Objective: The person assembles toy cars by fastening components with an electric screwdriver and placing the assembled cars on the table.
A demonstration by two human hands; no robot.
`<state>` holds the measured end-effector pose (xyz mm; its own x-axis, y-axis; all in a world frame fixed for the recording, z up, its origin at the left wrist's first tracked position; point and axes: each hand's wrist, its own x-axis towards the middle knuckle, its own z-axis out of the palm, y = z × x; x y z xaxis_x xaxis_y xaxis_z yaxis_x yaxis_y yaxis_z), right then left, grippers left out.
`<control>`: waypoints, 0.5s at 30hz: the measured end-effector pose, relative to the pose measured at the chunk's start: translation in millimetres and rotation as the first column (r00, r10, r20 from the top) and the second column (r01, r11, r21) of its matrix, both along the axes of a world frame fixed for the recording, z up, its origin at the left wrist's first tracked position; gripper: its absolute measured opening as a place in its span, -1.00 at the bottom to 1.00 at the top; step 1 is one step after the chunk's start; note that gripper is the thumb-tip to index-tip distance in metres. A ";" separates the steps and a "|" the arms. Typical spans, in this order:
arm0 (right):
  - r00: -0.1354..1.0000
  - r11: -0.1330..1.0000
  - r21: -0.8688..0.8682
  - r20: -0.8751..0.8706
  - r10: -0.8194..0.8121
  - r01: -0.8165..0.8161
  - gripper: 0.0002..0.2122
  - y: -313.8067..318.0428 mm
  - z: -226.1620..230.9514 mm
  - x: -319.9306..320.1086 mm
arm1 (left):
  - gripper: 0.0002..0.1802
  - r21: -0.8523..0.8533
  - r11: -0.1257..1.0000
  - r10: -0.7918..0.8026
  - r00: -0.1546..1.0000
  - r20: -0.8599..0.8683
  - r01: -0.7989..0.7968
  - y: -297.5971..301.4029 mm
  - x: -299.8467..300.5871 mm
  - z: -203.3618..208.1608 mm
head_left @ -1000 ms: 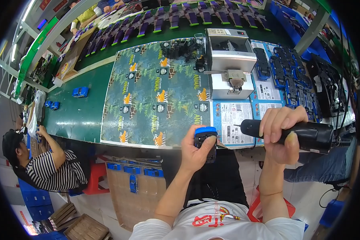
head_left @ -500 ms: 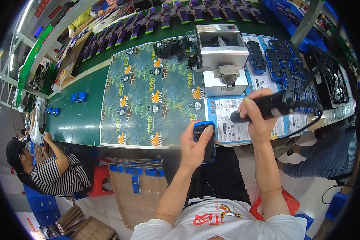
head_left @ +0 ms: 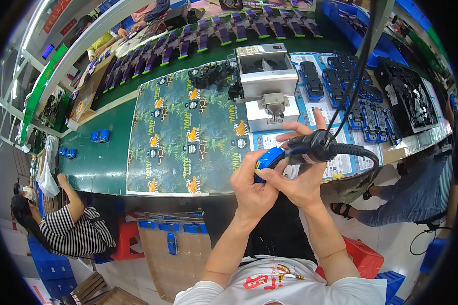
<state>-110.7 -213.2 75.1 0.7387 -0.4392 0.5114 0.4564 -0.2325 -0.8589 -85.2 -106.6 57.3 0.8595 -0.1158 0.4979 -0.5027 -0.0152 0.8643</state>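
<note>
My left hand [head_left: 252, 189] grips a small blue toy car [head_left: 268, 158] lifted in front of my chest. My right hand [head_left: 301, 168] holds a black electric screwdriver [head_left: 321, 146] with a coiled cable, its tip pressed against the toy car. Both hands meet over the front edge of the green workbench [head_left: 112, 162]. The underside of the car is hidden by my fingers.
A printed jungle-pattern sheet [head_left: 188, 137] with small black parts covers the bench centre. A grey metal machine [head_left: 266, 76] stands behind my hands. Blue toy cars [head_left: 348, 91] lie at the right, two more [head_left: 100, 135] at the left. A person in a striped shirt [head_left: 71, 231] sits lower left; another person's legs [head_left: 412, 195] are at the right.
My right hand brought the screwdriver in from the right to the toy car. My left hand raised the car slightly towards it.
</note>
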 end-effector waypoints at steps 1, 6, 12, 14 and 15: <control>1.000 1.000 0.000 -0.011 0.005 -0.005 0.18 -0.3 1.2 -1.1 | -0.70 0.010 1.000 0.005 1.000 0.030 -0.005 -0.3 0.2 0.7; 0.999 0.996 -0.077 0.027 0.041 -0.038 0.14 -2.6 -5.8 -2.6 | -0.71 0.049 0.999 0.011 0.999 0.047 -0.014 2.5 -5.8 -2.1; 0.978 0.971 -0.123 -0.059 0.200 -0.206 -0.15 -23.1 -19.1 -4.4 | -0.71 -0.079 0.990 -0.124 0.988 -0.087 0.117 6.6 -12.0 -0.8; 0.965 0.966 0.049 -0.053 0.258 -0.256 -0.34 -16.4 -6.9 -5.6 | -0.71 -0.204 0.952 -0.269 0.942 -0.199 0.229 8.2 -10.5 0.6; 0.955 0.952 0.128 -0.069 0.290 -0.279 -0.36 -15.2 -5.0 -6.3 | -0.71 -0.204 0.952 -0.269 0.942 -0.198 0.229 9.1 -9.4 -1.2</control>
<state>-117.0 -228.4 70.1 0.8805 -0.2564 0.3986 0.4122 -0.0010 -0.9111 -94.5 -97.4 56.1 0.9048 -0.2684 0.3307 -0.2668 0.2482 0.9312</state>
